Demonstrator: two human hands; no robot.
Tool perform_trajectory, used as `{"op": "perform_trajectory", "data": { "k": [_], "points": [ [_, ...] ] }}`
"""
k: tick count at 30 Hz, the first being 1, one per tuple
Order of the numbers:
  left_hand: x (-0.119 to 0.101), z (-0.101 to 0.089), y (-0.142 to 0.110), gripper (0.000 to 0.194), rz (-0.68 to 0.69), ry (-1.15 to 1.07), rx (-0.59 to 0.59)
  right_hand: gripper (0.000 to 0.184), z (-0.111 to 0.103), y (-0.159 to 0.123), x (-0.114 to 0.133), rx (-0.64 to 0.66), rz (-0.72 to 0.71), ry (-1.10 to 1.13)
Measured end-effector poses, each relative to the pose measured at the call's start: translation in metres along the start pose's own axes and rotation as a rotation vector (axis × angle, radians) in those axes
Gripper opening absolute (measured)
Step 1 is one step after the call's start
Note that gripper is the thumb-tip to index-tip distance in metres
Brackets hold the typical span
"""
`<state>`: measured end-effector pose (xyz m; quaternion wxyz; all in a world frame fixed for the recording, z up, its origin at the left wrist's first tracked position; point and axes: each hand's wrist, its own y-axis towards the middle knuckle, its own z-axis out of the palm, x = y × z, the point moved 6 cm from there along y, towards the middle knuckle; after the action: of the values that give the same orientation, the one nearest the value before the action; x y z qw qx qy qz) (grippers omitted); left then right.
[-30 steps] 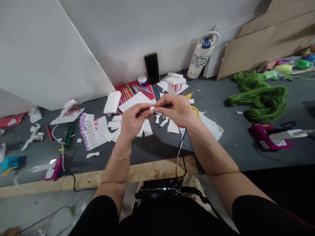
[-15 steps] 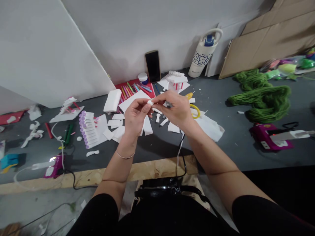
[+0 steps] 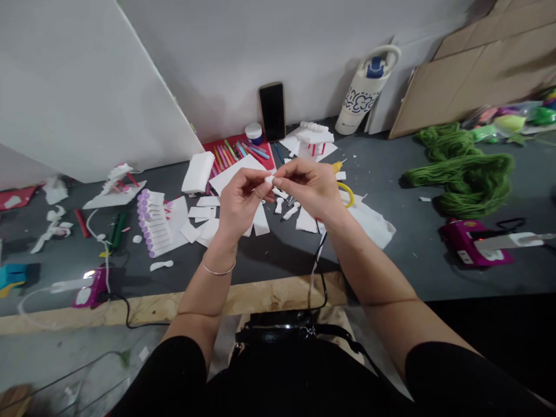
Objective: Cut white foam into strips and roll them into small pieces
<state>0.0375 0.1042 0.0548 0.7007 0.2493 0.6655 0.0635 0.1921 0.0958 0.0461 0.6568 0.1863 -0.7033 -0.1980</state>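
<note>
Between the fingertips of both hands is a small white piece, maybe paper or soft clay; I cannot tell which. My left hand pinches it from the left, and my right hand from the right, with thumbs and forefingers closed. Both hands hover above scattered white cut pieces. Just beyond the fingers lies a white sheet. Small white bone-shaped pieces rest below the right fingers. Yellow scissor handles show behind my right wrist.
A white model with red posts stands at the back, near a phone, coloured pens and a bottle. Left lies a fan of purple-tipped white strips. Right are green yarn and a purple power block.
The white piece stays pinched between both hands while the fingers shift slightly on it. The right fingers now cover more of it. The camera view has moved a little.
</note>
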Motion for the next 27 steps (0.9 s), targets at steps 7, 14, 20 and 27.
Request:
{"op": "perform_trajectory", "data": {
  "k": [7, 14, 20, 27],
  "points": [
    [0.01, -0.007, 0.002, 0.049, -0.164, -0.049, -0.031, 0.019, 0.003, -0.002, 0.01, 0.035, -0.152, -0.151],
    [0.013, -0.001, 0.0, 0.047, -0.334, -0.225, 0.033, 0.007, -0.002, -0.001, 0.018, 0.064, -0.318, -0.296],
    [0.013, 0.005, -0.002, 0.048, -0.341, -0.286, -0.005, 0.014, 0.002, -0.005, 0.023, -0.037, -0.407, -0.315],
    [0.009, 0.006, -0.003, 0.047, -0.311, -0.322, -0.064, 0.007, 0.006, -0.006, 0.011, -0.088, -0.263, -0.141]
  ]
}}
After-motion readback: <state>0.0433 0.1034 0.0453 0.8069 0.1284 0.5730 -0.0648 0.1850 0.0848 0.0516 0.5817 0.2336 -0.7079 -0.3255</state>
